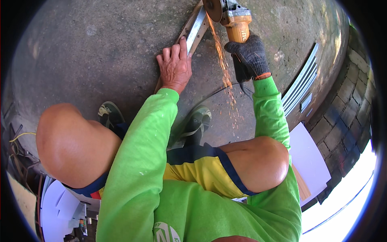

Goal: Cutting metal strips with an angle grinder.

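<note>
The bare left grip (175,66) presses the metal bar (196,28) onto a wooden board (187,31), likely to steady it; whether it closes round, I can't tell. The gloved right grip (252,55) wraps the grinder (237,25), sparks (223,62) streaming legward. The bar lies well in from the floor's (100,60) right edge.

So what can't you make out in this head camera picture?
All in the head view:
Grinder disc: its upper rim is cut off by the top edge.
Silver metal strip: its near end is hidden by the bare left hand.
Angle grinder: its rear grip is mostly covered by the gloved right hand.
Lower-left clutter: too small and dim to identify.
</note>
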Demonstrator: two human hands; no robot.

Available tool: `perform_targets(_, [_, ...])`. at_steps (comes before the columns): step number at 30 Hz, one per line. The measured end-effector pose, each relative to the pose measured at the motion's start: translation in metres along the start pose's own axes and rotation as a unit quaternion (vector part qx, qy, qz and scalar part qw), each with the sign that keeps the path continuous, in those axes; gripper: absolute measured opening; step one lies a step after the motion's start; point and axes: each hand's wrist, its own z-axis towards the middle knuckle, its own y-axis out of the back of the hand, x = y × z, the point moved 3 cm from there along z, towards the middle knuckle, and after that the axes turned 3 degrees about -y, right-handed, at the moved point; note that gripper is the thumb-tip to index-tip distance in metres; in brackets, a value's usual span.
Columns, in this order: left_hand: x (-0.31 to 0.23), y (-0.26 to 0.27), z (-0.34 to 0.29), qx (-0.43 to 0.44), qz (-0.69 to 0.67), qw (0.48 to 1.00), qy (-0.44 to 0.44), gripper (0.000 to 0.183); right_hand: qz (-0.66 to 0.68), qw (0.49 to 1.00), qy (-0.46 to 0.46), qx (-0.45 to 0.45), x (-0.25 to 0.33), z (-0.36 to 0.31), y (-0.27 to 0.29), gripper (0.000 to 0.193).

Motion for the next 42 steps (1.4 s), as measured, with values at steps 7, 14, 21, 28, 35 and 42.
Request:
perform_targets(7, [0.001,0.001,-0.002,0.004,0.001,1.0,0.003,0.065,0.017,1.0,0.002,-0.003,-0.003,-0.007,-0.002,0.063])
perform_targets(14, [-0.001,0.001,-0.001,-0.001,0.0,1.0,0.001,0.065,0.019,1.0,-0.013,0.009,-0.01,-0.01,-0.002,0.065])
perform_targets(21, [0.0,0.002,-0.001,-0.002,-0.003,1.0,0.002,0.066,0.021,1.0,0.004,-0.002,-0.007,-0.017,-0.002,0.066])
perform_targets(28, [-0.001,0.001,-0.001,-0.004,-0.006,1.0,0.002,0.067,0.022,1.0,0.005,-0.001,-0.01,-0.018,-0.001,0.067])
perform_targets(35, [-0.001,0.001,0.0,-0.006,-0.01,1.0,0.002,0.066,0.008,1.0,-0.011,0.0,-0.01,-0.012,-0.003,0.068])
perform_targets(42, [-0.001,0.003,0.0,-0.005,-0.008,1.0,0.001,0.064,0.064,0.997,0.032,-0.001,-0.006,-0.005,-0.004,0.064])
